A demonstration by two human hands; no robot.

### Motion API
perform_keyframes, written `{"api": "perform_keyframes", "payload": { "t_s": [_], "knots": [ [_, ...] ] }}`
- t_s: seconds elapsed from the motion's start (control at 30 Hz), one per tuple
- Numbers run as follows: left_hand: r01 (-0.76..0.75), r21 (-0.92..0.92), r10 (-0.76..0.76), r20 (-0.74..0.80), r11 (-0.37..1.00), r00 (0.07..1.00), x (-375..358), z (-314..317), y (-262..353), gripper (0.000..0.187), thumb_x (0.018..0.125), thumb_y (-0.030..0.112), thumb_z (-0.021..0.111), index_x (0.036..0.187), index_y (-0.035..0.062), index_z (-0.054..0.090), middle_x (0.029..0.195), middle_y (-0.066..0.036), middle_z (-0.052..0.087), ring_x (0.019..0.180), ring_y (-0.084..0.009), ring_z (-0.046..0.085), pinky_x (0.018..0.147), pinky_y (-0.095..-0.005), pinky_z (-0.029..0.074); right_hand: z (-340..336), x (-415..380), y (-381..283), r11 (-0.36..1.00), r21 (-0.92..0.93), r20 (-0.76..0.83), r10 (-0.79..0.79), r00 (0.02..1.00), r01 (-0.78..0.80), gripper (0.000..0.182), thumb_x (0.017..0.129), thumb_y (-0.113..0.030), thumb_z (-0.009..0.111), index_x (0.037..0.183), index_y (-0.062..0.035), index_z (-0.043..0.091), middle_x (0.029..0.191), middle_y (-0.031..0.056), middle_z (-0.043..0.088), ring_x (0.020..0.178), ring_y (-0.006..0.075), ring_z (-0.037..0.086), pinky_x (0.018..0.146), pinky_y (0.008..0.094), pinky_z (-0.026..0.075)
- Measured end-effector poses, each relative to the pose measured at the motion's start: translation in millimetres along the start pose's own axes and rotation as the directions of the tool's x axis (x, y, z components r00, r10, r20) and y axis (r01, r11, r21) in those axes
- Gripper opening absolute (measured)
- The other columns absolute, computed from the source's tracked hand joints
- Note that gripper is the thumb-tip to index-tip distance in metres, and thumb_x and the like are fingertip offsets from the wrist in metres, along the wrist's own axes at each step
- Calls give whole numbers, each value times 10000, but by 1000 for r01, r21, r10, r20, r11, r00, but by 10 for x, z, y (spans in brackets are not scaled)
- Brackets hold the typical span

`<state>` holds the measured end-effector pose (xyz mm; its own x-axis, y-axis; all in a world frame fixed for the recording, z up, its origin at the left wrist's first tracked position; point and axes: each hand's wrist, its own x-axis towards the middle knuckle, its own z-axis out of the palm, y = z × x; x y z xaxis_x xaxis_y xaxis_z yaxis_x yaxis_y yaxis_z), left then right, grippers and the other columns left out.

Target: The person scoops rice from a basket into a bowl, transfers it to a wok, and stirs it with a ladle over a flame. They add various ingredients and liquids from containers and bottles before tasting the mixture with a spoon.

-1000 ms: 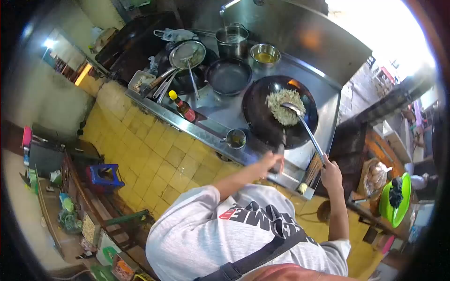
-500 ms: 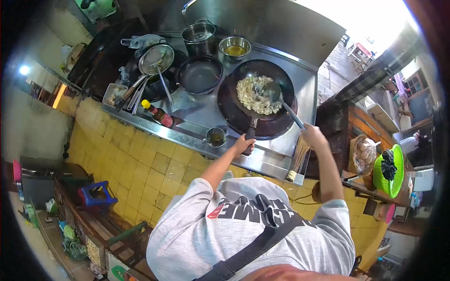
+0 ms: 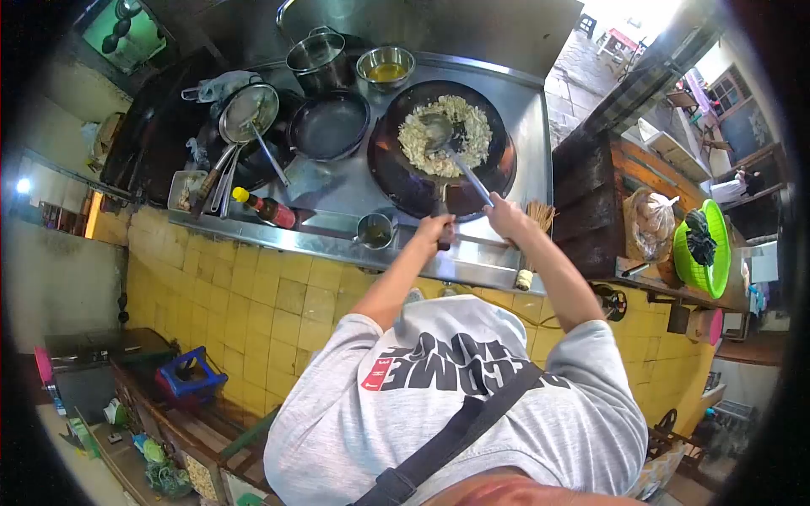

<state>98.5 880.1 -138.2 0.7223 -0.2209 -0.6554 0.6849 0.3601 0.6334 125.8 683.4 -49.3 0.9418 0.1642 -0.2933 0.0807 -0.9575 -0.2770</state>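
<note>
My left hand (image 3: 434, 229) is closed around the dark handle of a black wok (image 3: 494, 105) on the stove. In the wok lies a pale, chopped food like rice or egg (image 3: 415, 142), spread in a ring with a dark bare patch of metal in the middle. My right hand (image 3: 509, 217) grips the long handle of a metal ladle (image 3: 437, 131), whose bowl rests among the food at the left of that patch. Just left of my left hand stands a metal cup (image 3: 374, 230) with dark contents.
A sauce bottle with yellow cap (image 3: 274, 211) lies along the counter's front edge. Behind are a black frying pan (image 3: 329, 126), a pot (image 3: 316, 61) and a steel bowl of yellow liquid (image 3: 386, 67). A bundle-stick brush (image 3: 538, 232) lies at the right, near a green basket (image 3: 709, 253).
The ladle's bowl has moved from the right of the wok to the left, pushing the food into a ring. My right hand has come closer to my left. The view has shifted.
</note>
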Motion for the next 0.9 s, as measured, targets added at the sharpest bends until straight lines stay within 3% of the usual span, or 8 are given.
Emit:
{"api": "perform_keyframes", "payload": {
  "t_s": [0.03,0.1,0.2,0.4,0.53,0.63,0.77,0.9],
  "knots": [
    [7,-51,-12,-86,999,996,-191,260,132,146,804,135,598,751,18,528,641,-74,556,545,-164,551,515,-298,482,-128,-126,11,998,49,45,-49,998,47,462,863,-260,474,1261,-40,394,876,246,619,835,378,621,683,481,502],
    [347,-572,-88,430,743,898,-853,681,472,142,823,130,576,790,28,483,663,-66,533,557,-176,526,557,-312,481,-730,-562,9,987,-140,61,-75,995,83,455,853,-180,465,1297,-112,396,780,197,638,752,326,646,644,446,513],
    [519,-513,-271,482,684,833,-1472,862,875,140,833,126,566,803,38,462,677,-52,513,564,-156,508,560,-302,479,-1170,-1063,-95,904,-413,101,-74,992,109,499,823,-94,456,1315,-138,389,686,143,636,658,292,650,584,401,518],
    [-13,-100,40,263,995,964,-965,243,267,227,879,213,498,703,70,494,613,-34,502,551,-150,507,522,-294,451,-950,-1401,-59,892,-418,47,-166,985,170,547,799,-68,484,1332,-130,377,701,113,608,607,262,641,520,366,512],
    [353,-117,-305,304,928,903,-1648,674,320,174,828,158,567,738,35,483,646,-58,494,568,-170,505,558,-306,455,-790,-1479,-171,958,-265,-40,-121,992,106,502,820,-62,469,1317,-94,406,811,147,624,680,271,645,552,372,520],
    [309,-178,-244,315,934,917,-1138,365,410,134,842,111,549,749,30,496,639,-63,511,551,-157,524,531,-279,468,-787,-1421,-148,998,-40,58,-37,998,39,496,819,-38,435,1313,-84,407,804,165,623,707,296,649,555,392,520],
    [35,-139,-2,228,990,974,-920,188,260,184,852,143,525,695,55,487,631,-51,506,542,-151,499,512,-273,436,-511,-1195,56,981,-165,-75,89,993,-101,450,874,-71,412,1317,-147,412,847,158,616,728,283,653,541,389,516],
    [401,-172,-340,301,900,891,-1507,368,279,178,854,163,531,745,33,475,639,-63,484,574,-171,489,544,-298,443,-933,-1212,215,985,-58,-153,154,976,-165,466,876,-76,408,1306,-257,429,864,144,601,788,267,645,623,382,516]
  ]
}}
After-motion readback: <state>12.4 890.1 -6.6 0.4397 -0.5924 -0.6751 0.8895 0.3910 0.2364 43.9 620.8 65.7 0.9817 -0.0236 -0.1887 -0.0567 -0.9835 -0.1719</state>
